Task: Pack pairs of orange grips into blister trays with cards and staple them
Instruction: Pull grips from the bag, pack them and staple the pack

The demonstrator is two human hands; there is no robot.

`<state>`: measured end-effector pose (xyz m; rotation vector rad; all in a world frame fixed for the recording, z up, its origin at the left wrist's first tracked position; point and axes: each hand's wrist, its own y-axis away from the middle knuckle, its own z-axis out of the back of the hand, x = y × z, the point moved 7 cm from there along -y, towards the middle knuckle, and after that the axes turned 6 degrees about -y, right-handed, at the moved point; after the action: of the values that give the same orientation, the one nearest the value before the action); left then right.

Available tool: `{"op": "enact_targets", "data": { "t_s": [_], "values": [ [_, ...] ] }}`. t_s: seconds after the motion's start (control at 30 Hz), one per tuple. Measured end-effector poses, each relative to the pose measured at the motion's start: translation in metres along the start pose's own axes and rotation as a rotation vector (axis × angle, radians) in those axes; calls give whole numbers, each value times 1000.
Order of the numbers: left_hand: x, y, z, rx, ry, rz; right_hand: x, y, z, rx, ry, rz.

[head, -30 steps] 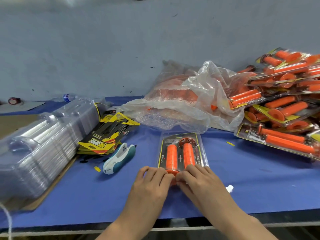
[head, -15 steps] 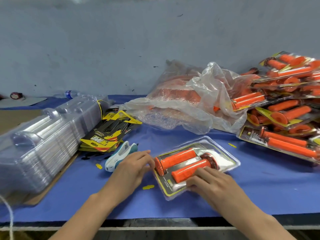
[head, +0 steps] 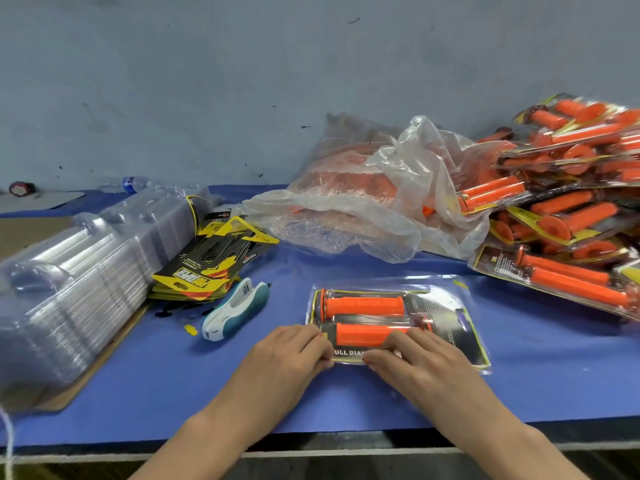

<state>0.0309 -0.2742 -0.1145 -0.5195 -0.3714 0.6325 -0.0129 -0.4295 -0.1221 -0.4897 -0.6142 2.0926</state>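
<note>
A clear blister tray (head: 450,306) lies flat and sideways on the blue table (head: 540,382), holding two orange grips (head: 363,304) over a black and yellow card. My left hand (head: 289,358) pinches the tray's near left edge. My right hand (head: 420,362) presses its fingertips on the near edge beside it, partly covering the nearer grip. A white and teal stapler (head: 235,308) lies untouched to the left of the tray.
A stack of empty clear trays (head: 69,289) sits at the left, with a pile of printed cards (head: 207,268) next to it. A plastic bag of loose orange grips (head: 367,195) lies behind. Finished packs (head: 568,209) are heaped at the right.
The tray has been turned from lengthwise through a slant to lying sideways. My hands moved from its near end to its long near edge.
</note>
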Motion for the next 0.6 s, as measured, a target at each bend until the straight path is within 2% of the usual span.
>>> {"op": "enact_targets", "data": {
  "t_s": [0.2, 0.6],
  "values": [
    [21, -1, -6, 2, 103, -1, -11, 17, 7, -26, 73, 31],
    [46, -3, -11, 18, -4, 71, -51, 38, 19, -94, 121, -133]
  ]
}}
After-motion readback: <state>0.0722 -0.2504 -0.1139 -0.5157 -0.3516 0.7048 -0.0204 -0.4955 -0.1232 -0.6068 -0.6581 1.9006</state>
